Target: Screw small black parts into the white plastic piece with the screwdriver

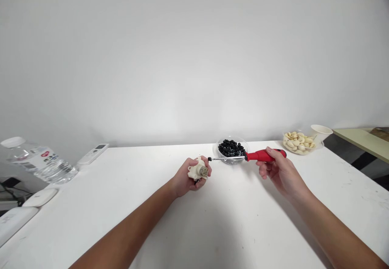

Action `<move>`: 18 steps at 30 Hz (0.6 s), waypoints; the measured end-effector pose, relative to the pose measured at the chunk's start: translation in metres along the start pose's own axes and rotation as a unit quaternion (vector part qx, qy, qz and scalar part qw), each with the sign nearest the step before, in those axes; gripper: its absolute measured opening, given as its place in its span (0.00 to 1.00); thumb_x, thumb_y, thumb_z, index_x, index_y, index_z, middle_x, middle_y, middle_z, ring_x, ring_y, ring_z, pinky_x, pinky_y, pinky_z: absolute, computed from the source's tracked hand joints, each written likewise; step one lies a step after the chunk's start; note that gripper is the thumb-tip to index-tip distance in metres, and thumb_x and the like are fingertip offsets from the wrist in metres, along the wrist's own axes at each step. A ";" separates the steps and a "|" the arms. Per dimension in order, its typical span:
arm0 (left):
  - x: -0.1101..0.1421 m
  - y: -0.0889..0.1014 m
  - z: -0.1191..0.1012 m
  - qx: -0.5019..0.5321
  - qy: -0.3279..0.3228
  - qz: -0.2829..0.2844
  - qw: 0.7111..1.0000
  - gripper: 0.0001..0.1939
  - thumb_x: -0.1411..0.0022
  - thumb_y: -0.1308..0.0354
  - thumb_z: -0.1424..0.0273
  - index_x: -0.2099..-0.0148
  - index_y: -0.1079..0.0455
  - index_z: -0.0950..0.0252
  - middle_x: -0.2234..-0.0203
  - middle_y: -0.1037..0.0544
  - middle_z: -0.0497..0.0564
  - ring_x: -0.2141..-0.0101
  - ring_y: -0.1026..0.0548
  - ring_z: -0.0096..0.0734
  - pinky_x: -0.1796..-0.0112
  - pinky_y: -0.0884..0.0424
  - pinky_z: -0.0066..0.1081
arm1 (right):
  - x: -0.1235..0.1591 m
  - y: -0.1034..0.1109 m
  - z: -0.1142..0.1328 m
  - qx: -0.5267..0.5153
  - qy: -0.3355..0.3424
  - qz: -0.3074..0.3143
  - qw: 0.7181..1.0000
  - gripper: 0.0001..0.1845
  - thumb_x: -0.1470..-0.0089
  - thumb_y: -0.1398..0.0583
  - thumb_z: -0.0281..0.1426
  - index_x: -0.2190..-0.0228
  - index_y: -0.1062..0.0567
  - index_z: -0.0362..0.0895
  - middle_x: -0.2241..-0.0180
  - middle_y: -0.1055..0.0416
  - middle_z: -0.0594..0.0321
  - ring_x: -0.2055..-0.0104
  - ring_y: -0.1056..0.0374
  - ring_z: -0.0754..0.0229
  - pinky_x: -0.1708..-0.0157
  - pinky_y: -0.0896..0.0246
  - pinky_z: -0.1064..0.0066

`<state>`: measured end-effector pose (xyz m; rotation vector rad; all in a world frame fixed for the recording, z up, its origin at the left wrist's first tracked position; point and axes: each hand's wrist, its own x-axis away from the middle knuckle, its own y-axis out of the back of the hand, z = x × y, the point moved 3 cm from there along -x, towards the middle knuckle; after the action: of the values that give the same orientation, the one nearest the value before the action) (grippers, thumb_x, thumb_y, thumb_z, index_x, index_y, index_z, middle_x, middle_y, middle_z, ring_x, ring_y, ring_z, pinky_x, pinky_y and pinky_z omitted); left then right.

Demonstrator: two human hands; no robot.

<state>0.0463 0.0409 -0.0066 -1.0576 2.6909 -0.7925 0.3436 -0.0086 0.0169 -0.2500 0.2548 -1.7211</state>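
Note:
My left hand [184,178] is wrapped round a cream plastic part [198,169] with a round, greyish socket-like end facing me. In my right hand [282,173] is a red-handled screwdriver [263,155], held level with its shaft pointing left. A small black piece [209,159] sits at the screwdriver's tip, close to the fingers of my left hand. Whether it touches the cream part I cannot tell. Behind the shaft stands a clear round bowl [232,161] full of small black pieces [230,148].
At the back right, a clear container [299,153] holds pale, nut-like pieces, beside a white cup [321,130]. A white remote control [94,154], a water bottle [41,161] and white devices [40,197] are on the left. The white table [182,228] meets a wall behind.

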 end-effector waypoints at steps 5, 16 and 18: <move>0.002 -0.004 0.002 -0.034 0.030 -0.038 0.998 0.13 0.37 0.45 0.59 0.56 0.36 0.62 0.65 0.33 0.49 0.81 0.43 0.18 0.81 0.53 0.22 | 0.000 -0.001 0.000 0.005 0.030 0.031 0.999 0.19 0.40 0.34 0.45 0.66 0.20 0.40 0.71 0.21 0.52 0.76 0.30 0.59 0.74 0.33 0.68; 0.000 -0.006 0.002 -0.079 0.063 -0.033 0.994 0.18 0.36 0.45 0.54 0.55 0.36 0.63 0.69 0.38 0.47 0.81 0.43 0.19 0.82 0.56 0.23 | 0.001 -0.002 -0.002 0.037 0.057 0.084 0.994 0.14 0.39 0.35 0.41 0.61 0.22 0.43 0.76 0.24 0.57 0.77 0.33 0.57 0.72 0.35 0.65; -0.001 -0.006 0.002 -0.083 0.064 -0.032 0.994 0.17 0.35 0.46 0.54 0.55 0.36 0.63 0.70 0.38 0.46 0.81 0.43 0.20 0.83 0.56 0.23 | 0.001 -0.002 -0.003 0.038 0.057 0.083 0.994 0.14 0.39 0.35 0.41 0.60 0.22 0.43 0.75 0.24 0.57 0.76 0.32 0.57 0.72 0.35 0.65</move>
<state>0.0511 0.0367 -0.0054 -1.1716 2.8870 -0.6779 0.3407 -0.0088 0.0151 -0.0721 0.2857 -1.5777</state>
